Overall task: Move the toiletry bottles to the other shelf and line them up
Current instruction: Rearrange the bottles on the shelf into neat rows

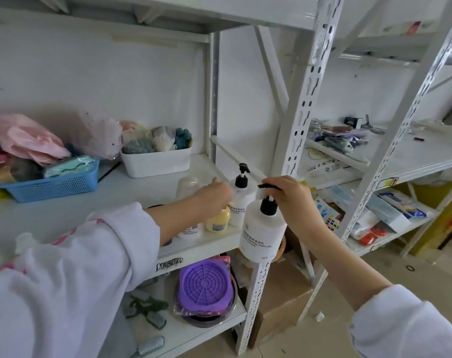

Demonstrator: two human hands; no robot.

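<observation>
A person in pale sleeves stands at a white metal shelf [132,192]. Toward its left edge sits a blue basket [51,186] of pink bags, and behind the middle a white tub [156,162] of cloths. Near the shelf's front right corner, the left hand [215,193] reaches among the remaining toiletries: its grip is curled against a white pump bottle [241,192] that stands upright there, though whether the fingers have closed on it cannot be told. Just in front stand a small yellow bottle [218,219] and another small white one, partly hidden by the forearm. Further right, the right hand [290,196] has its grip closed around the black pump head of a second lotion bottle [262,229], which hangs in the air just off the shelf's right front corner, in front of the upright post. To the right stands the neighbouring shelf unit [410,156], cluttered with combs and packets. The step in hand looks like carrying bottles across. Next, the lifted bottle needs a bare patch on that shelf to stand in a row.
</observation>
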